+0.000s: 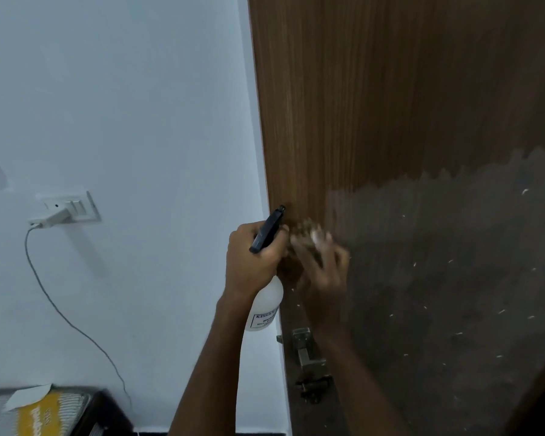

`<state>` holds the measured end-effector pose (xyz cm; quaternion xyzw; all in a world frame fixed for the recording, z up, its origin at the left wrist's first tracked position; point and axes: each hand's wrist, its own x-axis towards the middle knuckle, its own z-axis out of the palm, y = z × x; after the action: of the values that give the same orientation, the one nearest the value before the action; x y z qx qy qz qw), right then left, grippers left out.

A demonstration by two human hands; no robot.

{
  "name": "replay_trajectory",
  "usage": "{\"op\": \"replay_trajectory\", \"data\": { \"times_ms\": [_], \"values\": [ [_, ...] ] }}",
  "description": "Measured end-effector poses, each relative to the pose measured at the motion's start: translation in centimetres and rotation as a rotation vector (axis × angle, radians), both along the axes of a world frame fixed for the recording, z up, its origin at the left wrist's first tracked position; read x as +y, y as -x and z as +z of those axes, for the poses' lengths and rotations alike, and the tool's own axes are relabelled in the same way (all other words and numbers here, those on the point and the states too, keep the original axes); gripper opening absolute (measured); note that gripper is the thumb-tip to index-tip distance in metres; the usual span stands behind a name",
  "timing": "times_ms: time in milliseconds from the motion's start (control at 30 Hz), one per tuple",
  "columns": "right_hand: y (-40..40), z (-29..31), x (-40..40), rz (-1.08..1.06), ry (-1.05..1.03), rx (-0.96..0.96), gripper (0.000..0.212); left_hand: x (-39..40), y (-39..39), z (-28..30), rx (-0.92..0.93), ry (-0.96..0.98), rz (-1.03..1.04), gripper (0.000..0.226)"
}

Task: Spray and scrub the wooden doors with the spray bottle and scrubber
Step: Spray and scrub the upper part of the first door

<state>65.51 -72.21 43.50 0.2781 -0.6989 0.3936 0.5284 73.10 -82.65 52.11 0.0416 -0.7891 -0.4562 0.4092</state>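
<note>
Brown wood-grain door [390, 105], lower half dulled wet beside a pale wall [139, 105]. Left hand [252, 259]: grip curled round the black-triggered white plastic spray bottle [266, 305], kept close, likely for re-wetting. Right hand [323, 272]: blurred, pressing a pale scrubber [312, 236] against the door's edge; its grip cannot be made out.

Door [390, 89]: wood-grain, matt, lower part dulled grey. Bottle [266, 305]: translucent white plastic, black plastic head. Latch [306, 347]: brushed metal. Wall [123, 105]: smooth matt paint.

A single head-worn view looks forward and slightly down, close to a wooden door [406, 121] on the right with a white wall [123, 121] on the left. Both forearms reach in from the bottom edge (wide-angle, so the door's edge leans).
</note>
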Motion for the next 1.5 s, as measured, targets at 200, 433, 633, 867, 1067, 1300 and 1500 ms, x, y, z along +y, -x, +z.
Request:
{"op": "replay_trajectory", "data": {
  "times_ms": [200, 433, 633, 867, 1067, 1300, 1500],
  "values": [
    [2.0, 4.5, 2.6, -0.024, 0.079, -0.05, 0.027, 1.4, 1.0, -0.4, -0.063, 0.002, -0.011, 0.036],
    [3.7, 4.0, 3.4, 0.014, 0.064, 0.041, 0.03, 3.9, 2.2, 0.2, -0.056, -0.018, 0.03, 0.034],
    [4.1, 0.8, 6.0, 0.092, -0.004, -0.078, 0.031, 6.2, 3.1, 0.1, -0.042, -0.018, 0.063, 0.038],
    [6.4, 7.2, 7.0, 0.049, 0.027, 0.059, 0.03, 8.7, 4.3, -0.8, 0.027, -0.073, 0.085, 0.034],
    [6.5, -0.3, 10.0, 0.1, -0.031, -0.032, 0.028, 10.4, 5.0, -1.4, 0.017, -0.081, 0.063, 0.032],
    [8.9, 8.5, 9.7, 0.048, 0.089, 0.024, 0.03, 11.6, 6.3, -1.2, 0.052, -0.032, 0.1, 0.032],
    [8.0, -1.0, 12.3, 0.106, 0.022, -0.054, 0.019, 12.7, 7.1, -1.4, 0.07, -0.06, 0.038, 0.037]
  ]
}}
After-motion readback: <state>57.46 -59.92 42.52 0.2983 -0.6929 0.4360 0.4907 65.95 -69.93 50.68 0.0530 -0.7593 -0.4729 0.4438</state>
